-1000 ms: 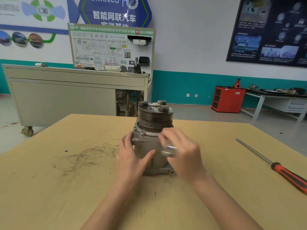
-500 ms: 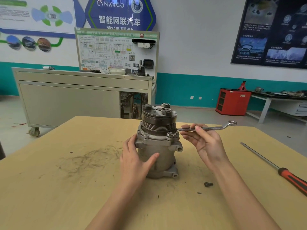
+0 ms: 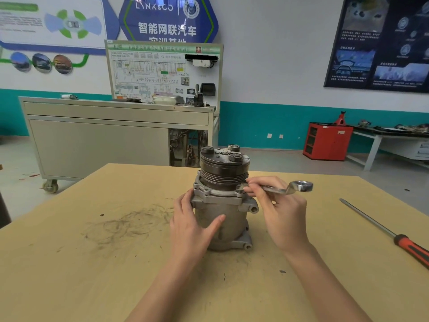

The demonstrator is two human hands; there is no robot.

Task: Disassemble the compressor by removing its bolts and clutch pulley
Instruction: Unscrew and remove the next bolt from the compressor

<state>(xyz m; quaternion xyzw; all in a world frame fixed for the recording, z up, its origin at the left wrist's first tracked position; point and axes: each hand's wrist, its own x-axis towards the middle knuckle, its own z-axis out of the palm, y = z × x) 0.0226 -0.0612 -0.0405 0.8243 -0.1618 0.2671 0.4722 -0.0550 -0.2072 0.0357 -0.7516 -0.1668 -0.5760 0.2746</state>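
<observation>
Compressor point(image 3: 232, 219) stands upright on the wooden table point(image 3: 92, 263), between the two hands and touching both. The left hand point(image 3: 190, 226) holds its housing from the left: the thumb lies across the front and the fingers reach round the flange, covering that side of the body. The right hand point(image 3: 283, 217), just right of the housing, pinches the shank of a flat wrench point(image 3: 290, 188) between thumb and fingertips. The wrench's near end sits at a bolt point(image 3: 240, 188) on the flange's right edge, and the fingers partly hide that end, so how it seats cannot be told. Its offset ring end sticks out past the hand to the right, free in the air.

The grey cast housing is dull and smudged, with mounting ears at the flange and the foot. On top sits the dark, grooved clutch pulley point(image 3: 222, 173), whose face carries three round raised bosses.

Left of the left hand, dark scuff marks point(image 3: 130, 224) swirl over the tabletop. Well to the right of the right hand lies a screwdriver point(image 3: 394, 238) with a red and black handle, its blade pointing away. Beyond the table are a grey wheeled cabinet point(image 3: 104, 140) carrying a wiring-diagram board point(image 3: 162, 70), and a red cabinet point(image 3: 327, 141) against the teal-banded wall.
</observation>
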